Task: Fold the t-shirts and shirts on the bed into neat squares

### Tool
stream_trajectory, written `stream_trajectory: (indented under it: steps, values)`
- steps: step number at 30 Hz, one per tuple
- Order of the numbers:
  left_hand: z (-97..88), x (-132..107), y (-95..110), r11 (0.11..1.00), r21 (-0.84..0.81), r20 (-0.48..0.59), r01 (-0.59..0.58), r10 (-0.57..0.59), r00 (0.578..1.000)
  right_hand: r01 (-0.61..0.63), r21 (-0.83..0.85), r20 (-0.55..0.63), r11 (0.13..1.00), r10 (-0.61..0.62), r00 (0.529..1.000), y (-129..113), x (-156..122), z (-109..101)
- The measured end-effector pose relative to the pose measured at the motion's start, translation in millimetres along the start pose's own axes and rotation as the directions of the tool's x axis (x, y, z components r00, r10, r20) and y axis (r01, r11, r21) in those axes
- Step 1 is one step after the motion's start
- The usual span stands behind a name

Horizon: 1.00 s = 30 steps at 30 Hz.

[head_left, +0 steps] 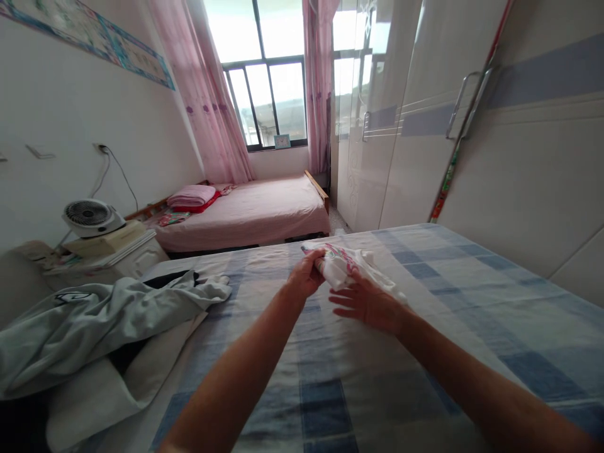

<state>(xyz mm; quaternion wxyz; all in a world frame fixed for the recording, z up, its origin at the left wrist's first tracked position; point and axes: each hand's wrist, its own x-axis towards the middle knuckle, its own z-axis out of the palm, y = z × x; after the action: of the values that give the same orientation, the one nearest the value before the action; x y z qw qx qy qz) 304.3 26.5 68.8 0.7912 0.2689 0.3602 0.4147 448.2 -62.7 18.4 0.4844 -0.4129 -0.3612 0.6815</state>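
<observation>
A white garment point(336, 267) with a pink and green print is bunched up just above the bed, its exact kind hidden by the folds. My left hand point(309, 272) is closed on its left edge, thumb on top. Against its near side rests my right hand point(365, 303), fingers spread and stretched to the left, with the index finger touching the cloth. Part of the garment trails to the right behind my right hand. Beneath both hands lies a blue and white checked bedsheet point(325, 377).
Grey and white clothes point(117, 314) lie in a heap on the bed's left side. A fan point(92, 217) stands on a bedside cabinet point(136, 255). Beyond is a pink-covered bed point(264, 204) with folded bedding point(191, 196). A tall wardrobe point(415, 151) lines the right.
</observation>
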Motion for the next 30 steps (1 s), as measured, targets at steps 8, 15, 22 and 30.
stream_trajectory:
  steps: [8,15,22,30]
  values:
    - [-37.4,-63,-1,0.998,0.061,0.05,-0.004,0.001,0.999,0.255,0.072,-0.342,0.964,-0.217,0.914,-14,26,6]
    - [-54.2,-61,14,0.975,0.093,-0.054,-0.202,0.208,0.977,0.241,-0.024,-0.192,0.97,-0.241,0.951,-44,52,25]
    - [-78.7,-81,-9,0.919,0.371,-0.017,-0.136,0.154,0.988,-0.012,-0.175,-0.272,0.985,-0.036,0.962,-35,57,3]
    - [-105.1,-79,-26,0.814,0.58,-0.144,-0.011,0.116,0.983,-0.029,-0.468,-0.338,0.883,-0.149,0.929,2,46,-4]
